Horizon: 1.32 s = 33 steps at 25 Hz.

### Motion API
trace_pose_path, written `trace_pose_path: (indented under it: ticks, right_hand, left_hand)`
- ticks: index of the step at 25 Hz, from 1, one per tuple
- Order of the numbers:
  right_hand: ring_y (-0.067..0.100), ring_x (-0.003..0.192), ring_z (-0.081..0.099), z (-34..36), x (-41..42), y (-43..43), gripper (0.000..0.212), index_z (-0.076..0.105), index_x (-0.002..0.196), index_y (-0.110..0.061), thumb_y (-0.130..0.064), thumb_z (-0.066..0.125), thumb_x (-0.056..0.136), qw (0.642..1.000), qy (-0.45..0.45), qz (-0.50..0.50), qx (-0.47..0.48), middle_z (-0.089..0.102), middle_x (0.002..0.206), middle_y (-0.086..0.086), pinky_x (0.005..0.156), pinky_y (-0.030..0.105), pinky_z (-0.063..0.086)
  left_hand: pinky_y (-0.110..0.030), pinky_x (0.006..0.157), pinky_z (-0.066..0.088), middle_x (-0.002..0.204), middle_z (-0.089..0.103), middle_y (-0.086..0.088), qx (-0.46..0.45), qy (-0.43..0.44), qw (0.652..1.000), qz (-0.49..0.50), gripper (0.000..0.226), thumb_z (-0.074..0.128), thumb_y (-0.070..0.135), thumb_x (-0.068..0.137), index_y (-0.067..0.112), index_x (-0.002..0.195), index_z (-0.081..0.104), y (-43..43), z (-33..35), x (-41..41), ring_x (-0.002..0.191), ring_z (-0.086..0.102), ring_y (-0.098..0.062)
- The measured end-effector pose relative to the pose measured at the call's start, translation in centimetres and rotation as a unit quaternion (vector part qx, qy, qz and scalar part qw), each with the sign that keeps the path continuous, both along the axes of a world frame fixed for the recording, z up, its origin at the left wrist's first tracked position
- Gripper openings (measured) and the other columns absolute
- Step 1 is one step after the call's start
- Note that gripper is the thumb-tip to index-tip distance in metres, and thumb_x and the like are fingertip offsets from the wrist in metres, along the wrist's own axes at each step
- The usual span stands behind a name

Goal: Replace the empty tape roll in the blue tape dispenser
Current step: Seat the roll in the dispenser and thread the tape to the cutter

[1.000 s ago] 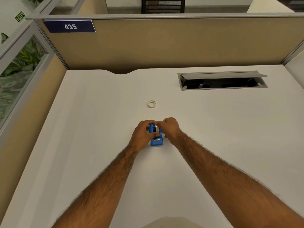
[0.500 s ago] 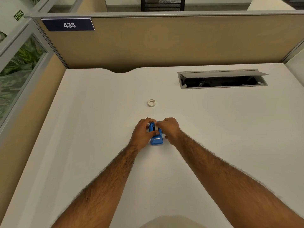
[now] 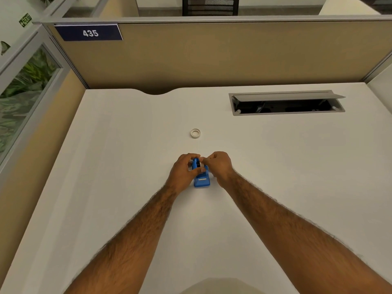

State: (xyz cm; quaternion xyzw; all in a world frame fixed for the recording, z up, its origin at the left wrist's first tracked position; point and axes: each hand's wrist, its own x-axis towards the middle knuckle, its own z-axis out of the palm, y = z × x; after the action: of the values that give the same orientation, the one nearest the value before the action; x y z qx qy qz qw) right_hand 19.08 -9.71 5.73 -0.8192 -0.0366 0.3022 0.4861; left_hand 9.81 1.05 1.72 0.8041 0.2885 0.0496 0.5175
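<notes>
The blue tape dispenser stands on the white desk, its cutter end towards me. My left hand is wrapped around its left side, thumb across the body. My right hand is on its right side, fingertips pinched together at the dispenser's top, where a dark slot shows. Whatever is between those fingertips is too small to make out. A small white tape ring lies flat on the desk a short way beyond both hands, touching nothing.
An open grey cable tray is cut into the desk at the back right. Tan partition walls close the desk off at the back and left, with a "435" sign. A rounded notch marks the back edge.
Both hands have stayed on the dispenser. My left fingers have shifted slightly over its top, and the white bit seen under them a second ago is no longer visible.
</notes>
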Motion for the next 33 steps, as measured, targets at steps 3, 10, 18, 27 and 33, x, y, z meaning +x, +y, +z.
trace_pose_path:
  ticks: [3, 10, 18, 27, 33]
  right_hand:
    - [0.013, 0.062, 0.051, -0.1, -0.2, -0.2, 0.023, 0.055, 0.070, -0.012, -0.012, 0.074, 0.084, 1.000, -0.019, -0.005, 0.012, 0.057, 0.070, 0.002, 0.058, 0.026, 0.046]
    - [0.018, 0.083, 0.064, 0.6, 0.3, 0.0, 0.019, 0.070, 0.099, -0.005, -0.011, 0.076, 0.083, 0.998, -0.049, 0.045, 0.001, 0.070, 0.095, 0.008, 0.069, 0.025, 0.053]
    - [0.019, 0.090, 0.062, 1.5, 0.6, -0.1, 0.033, 0.069, 0.114, -0.005, -0.004, 0.074, 0.082, 0.987, -0.067, 0.136, -0.044, 0.065, 0.102, 0.008, 0.071, 0.025, 0.049]
    - [0.017, 0.088, 0.064, 0.9, 1.4, -0.1, 0.013, 0.077, 0.097, -0.010, -0.016, 0.069, 0.089, 0.972, -0.146, 0.176, -0.057, 0.073, 0.096, 0.004, 0.076, 0.030, 0.053]
    - [0.015, 0.080, 0.061, 0.6, 0.8, 0.1, 0.010, 0.074, 0.091, -0.011, -0.013, 0.064, 0.089, 0.956, -0.218, 0.179, -0.081, 0.071, 0.090, 0.004, 0.067, 0.021, 0.044]
  left_hand:
    - [-0.022, 0.086, 0.047, 0.123, 0.060, 0.002, 0.003, 0.005, 1.000, -0.004, 0.048, 0.081, 0.025, 0.079, 0.020, 0.123, 0.061, 0.0, 0.1, 0.1, 0.104, 0.059, -0.013]
    - [-0.019, 0.082, 0.043, 0.124, 0.058, 0.005, 0.007, 0.020, 1.000, -0.002, 0.058, 0.083, 0.025, 0.077, 0.020, 0.129, 0.057, 0.0, 0.1, 0.2, 0.103, 0.058, -0.012]
    - [-0.010, 0.073, 0.040, 0.116, 0.059, 0.007, 0.022, 0.034, 0.999, -0.005, 0.049, 0.082, 0.034, 0.077, 0.025, 0.120, 0.060, 0.4, -0.2, 0.5, 0.097, 0.059, -0.010]
    - [-0.009, 0.070, 0.038, 0.114, 0.059, 0.005, 0.027, 0.050, 0.998, -0.016, 0.051, 0.087, 0.028, 0.072, 0.023, 0.114, 0.059, 0.4, 0.5, 0.5, 0.098, 0.059, -0.012]
    - [-0.027, 0.091, 0.047, 0.129, 0.059, -0.001, -0.004, 0.046, 0.999, -0.028, 0.059, 0.084, 0.025, 0.076, 0.019, 0.128, 0.058, 0.4, 1.5, 0.1, 0.111, 0.060, -0.019]
